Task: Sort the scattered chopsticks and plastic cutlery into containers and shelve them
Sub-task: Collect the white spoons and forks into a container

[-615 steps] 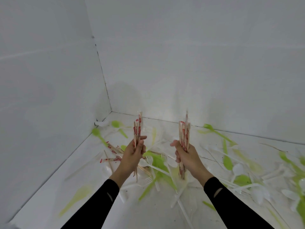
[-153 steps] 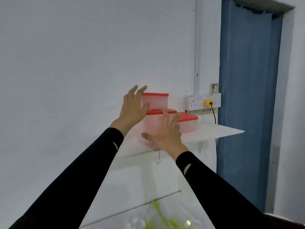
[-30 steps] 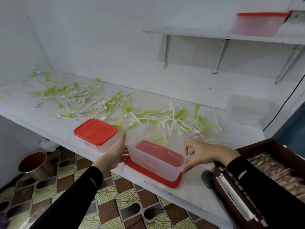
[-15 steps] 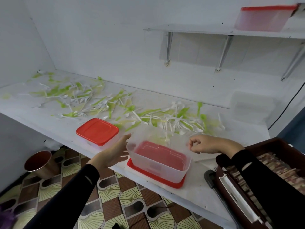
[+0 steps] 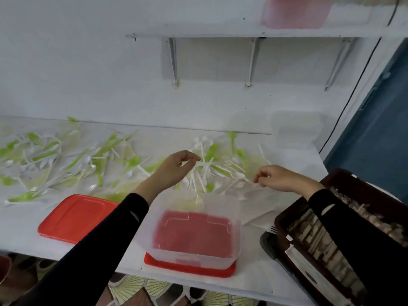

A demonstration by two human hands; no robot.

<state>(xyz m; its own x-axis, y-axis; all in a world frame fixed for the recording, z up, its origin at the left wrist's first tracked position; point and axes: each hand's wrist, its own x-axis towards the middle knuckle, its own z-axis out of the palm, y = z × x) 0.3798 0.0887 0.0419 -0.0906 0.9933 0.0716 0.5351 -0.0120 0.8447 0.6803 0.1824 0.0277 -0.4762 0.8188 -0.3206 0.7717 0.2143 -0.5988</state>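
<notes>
- Open clear container (image 5: pixel 189 256) noted nearest, at counter edge, seated on own red lid.
- Just beyond its far rim: left hand (image 5: pixel 174 167) pinching white cutlery piece (image 5: pixel 208 166) between thumb and fingertips; long axis running rightward from pinch.
- Right hand (image 5: pixel 277 178) pinching second white handle (image 5: pixel 242 184), axis pointing leftward (piece type not resolved, blur).
- Container lies below both grips, toward body; left hand judged nearer to rim.
- Scattered cutlery (image 5: pixel 72 160) spread behind hands.
- Shelf (image 5: pixel 198 36) farthest; lidded box (image 5: pixel 295 17) stored there.
</notes>
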